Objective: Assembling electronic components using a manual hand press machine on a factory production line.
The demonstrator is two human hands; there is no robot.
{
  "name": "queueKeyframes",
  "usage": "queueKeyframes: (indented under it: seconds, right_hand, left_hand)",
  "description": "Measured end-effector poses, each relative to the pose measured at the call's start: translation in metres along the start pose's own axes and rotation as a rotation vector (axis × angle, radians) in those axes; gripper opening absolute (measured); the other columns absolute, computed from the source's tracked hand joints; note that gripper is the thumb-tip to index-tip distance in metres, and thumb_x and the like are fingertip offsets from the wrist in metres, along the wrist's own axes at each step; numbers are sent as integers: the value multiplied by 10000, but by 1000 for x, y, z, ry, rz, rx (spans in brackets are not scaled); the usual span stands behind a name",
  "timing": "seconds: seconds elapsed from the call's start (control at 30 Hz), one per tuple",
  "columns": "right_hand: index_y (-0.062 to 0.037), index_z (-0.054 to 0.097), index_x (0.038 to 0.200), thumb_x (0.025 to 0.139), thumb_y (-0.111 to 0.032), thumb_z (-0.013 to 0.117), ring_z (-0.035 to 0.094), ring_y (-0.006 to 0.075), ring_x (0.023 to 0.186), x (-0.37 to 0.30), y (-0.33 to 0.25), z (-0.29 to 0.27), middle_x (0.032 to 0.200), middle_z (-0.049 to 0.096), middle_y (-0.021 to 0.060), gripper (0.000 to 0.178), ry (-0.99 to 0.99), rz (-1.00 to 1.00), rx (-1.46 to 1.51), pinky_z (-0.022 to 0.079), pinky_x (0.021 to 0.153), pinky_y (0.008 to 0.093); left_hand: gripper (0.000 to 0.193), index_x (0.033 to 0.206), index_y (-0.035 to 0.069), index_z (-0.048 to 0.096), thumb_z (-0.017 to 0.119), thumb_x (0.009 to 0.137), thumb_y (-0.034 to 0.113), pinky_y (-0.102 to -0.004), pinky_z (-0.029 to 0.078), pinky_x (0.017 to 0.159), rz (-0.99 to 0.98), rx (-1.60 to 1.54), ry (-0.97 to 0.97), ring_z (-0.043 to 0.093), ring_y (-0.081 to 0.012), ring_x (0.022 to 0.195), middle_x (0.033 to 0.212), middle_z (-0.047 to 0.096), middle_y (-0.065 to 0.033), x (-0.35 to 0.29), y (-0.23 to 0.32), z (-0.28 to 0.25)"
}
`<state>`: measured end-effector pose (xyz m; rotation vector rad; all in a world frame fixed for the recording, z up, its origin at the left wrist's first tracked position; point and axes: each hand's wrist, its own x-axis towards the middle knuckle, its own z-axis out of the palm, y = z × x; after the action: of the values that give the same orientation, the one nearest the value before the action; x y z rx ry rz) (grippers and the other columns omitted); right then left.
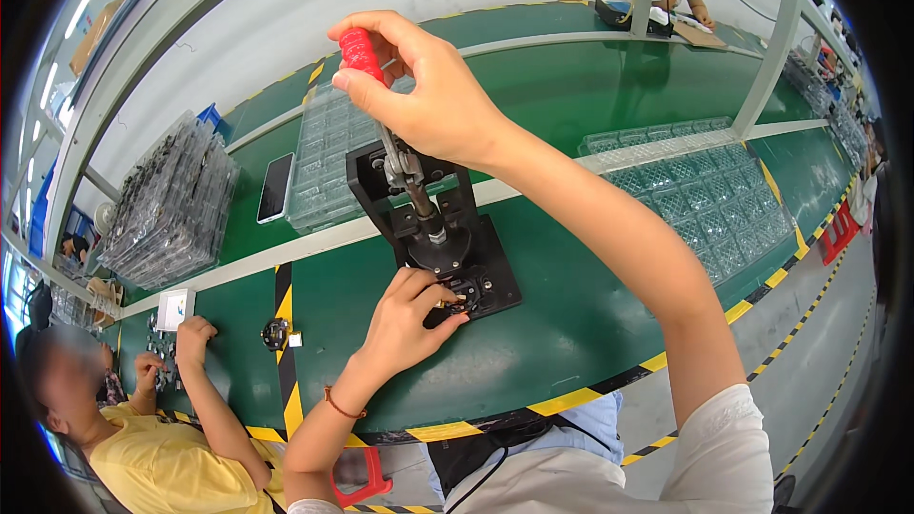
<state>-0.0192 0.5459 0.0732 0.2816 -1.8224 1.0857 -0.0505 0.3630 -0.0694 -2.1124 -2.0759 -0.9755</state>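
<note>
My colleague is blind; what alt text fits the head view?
A person's right hand grips the red handle of a black press while the left hand is at its base. Clear trays lie beyond; a co-worker is at left.

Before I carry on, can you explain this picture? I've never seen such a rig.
There is no robot: these are a person's two bare hands, seen from a wide fisheye camera on that person's head, looking down, so straight edges bend. The right hand grips the ribbed red handle of a black metal lever press. The left hand is at the press's base, its fingers by a small black piece; whether they pinch it, I cannot tell. On the green work surface lie clear plastic compartment trays, a white-edged phone with a dark screen, and a small round black component. At the left, a co-worker in a yellow shirt is at the same bench.
</note>
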Motion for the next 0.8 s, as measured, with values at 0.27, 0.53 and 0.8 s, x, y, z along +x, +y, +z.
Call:
queueKeyframes:
  seconds: [0.27, 0.53, 0.8]
  right_hand:
    - [-42, 547, 1153, 834, -199, 652, 548, 134, 803, -1, 3, 0, 937, 600, 64, 370, 29, -36, 2, 463, 755, 280]
    - [-30, 492, 1098, 835, 28, 560, 555, 141, 739, -21, -18, 17, 925, 572, 102, 278, 36, -403, -45, 465, 655, 272]
    - [-20, 482, 1043, 792, 83, 587, 514, 172, 710, -34, -27, 14, 904, 574, 89, 291, -40, -439, 39, 433, 574, 271]
  left_hand:
    - [381, 896, 15, 609, 835, 599, 90, -345, 498, 748, -211, -77, 154, 598, -262, 861, 908, 608, -106, -7, 7, 13]
    - [367, 839, -5, 623, 855, 582, 116, -326, 531, 737, -114, -71, 270, 633, -254, 856, 911, 615, -113, -15, 3, 19]
    - [370, 833, 1, 597, 854, 586, 103, -337, 530, 747, -124, -78, 272, 630, -274, 886, 891, 597, -116, -16, 3, 20]
